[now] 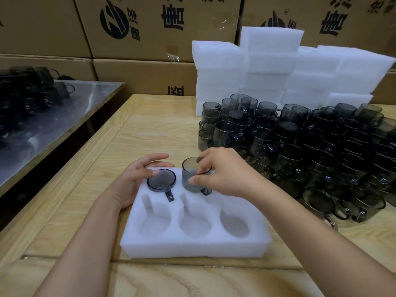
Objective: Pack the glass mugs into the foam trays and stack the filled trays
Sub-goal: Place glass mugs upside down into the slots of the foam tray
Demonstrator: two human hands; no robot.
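My right grip (222,172) pinches the second mug (194,180) by its rim and wall, fingers curled round it, at the far middle pocket of the foam tray (192,245). The mug is not fully down yet. My left grip (137,181) is released, fingers straight over the first mug (161,179), which sits in the far left pocket. I think the handle can miss its slot; then the mug sits tilted or knocks the neighbouring glass.
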